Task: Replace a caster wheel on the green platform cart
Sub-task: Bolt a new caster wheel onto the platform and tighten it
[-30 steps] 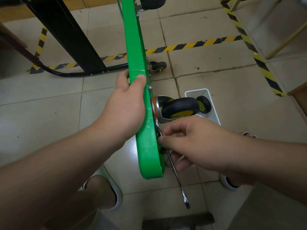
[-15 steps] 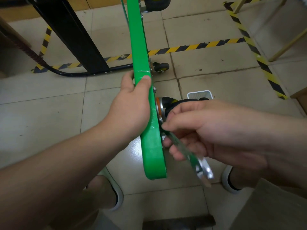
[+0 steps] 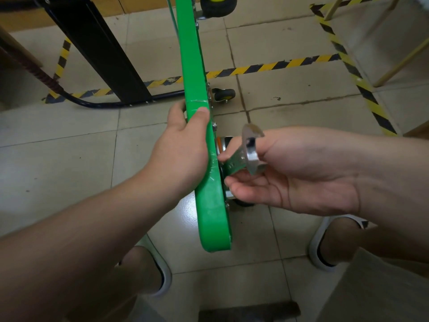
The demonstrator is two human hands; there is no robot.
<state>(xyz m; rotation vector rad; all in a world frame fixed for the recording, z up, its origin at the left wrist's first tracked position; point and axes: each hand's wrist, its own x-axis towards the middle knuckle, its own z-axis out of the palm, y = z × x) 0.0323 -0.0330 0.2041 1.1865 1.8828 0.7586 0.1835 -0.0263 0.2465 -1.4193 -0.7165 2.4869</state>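
Head view, sole view. Item: green platform cart [image 3: 210, 198], stood on its edge on a tiled floor [image 3: 69, 159], deck running from the top of the frame down to a rounded corner between the person's two shoes [image 3: 163, 275], underside facing right. Left hand [image 3: 183, 147]: wrapped round the deck's upper edge about midway along, thumb laid over the green rim, fingers hidden behind the deck. Right hand [image 3: 294, 168]: on the underside, palm turned up, fingers curled round a silver wrench [image 3: 249, 151], the tool's open-end head rising above the thumb and its flat shank running toward the deck; whether the far end sat on a fastener could not be told. Caster wheel [image 3: 222, 144]: mounted on the underside just behind the right hand, touching the deck, with only its chrome housing and an orange ring showing; the rest was covered by the hand. Second caster [image 3: 224, 95]: black with yellow hub, further up the deck, beyond the left hand. Third caster [image 3: 218, 5]: at the top edge of the frame. Surroundings: a black post [image 3: 99, 52] and a black tube [image 3: 104, 105] on the floor to the left of the deck; yellow-and-black hazard tape [image 3: 274, 67] crossing the tiles behind it; pale wooden legs [image 3: 399, 63] at far right.
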